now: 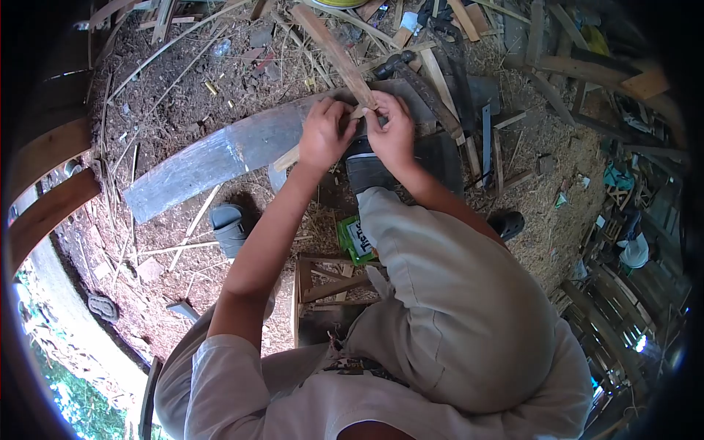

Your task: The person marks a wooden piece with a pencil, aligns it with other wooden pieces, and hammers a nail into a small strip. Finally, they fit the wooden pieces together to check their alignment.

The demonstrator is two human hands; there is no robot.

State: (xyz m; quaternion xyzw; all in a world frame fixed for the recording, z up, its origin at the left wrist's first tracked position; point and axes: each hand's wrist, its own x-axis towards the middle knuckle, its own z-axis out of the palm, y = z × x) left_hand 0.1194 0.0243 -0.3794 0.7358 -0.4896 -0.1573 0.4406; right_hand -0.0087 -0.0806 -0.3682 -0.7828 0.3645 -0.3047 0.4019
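Note:
My left hand (324, 136) is closed around a narrow wooden strip (287, 158), whose pale end shows below the wrist. Its other end meets the tip of a longer, wider wooden slat (334, 51) that runs up and away to the left. My right hand (391, 133) pinches the slat's near end, fingertips almost touching those of my left. Whether something small sits between the fingertips, I cannot make out. Beneath both hands lies a long grey board (213, 158) on the ground. A hammer (394, 64) rests just beyond my right hand.
A handsaw blade (485, 139) lies to the right. Near my leg are a green packet (356, 240), a wooden frame (297, 293) and a dark sandal (229, 227). Scrap wood (565, 70) is piled at the upper right. Wood shavings and sticks litter the dirt floor.

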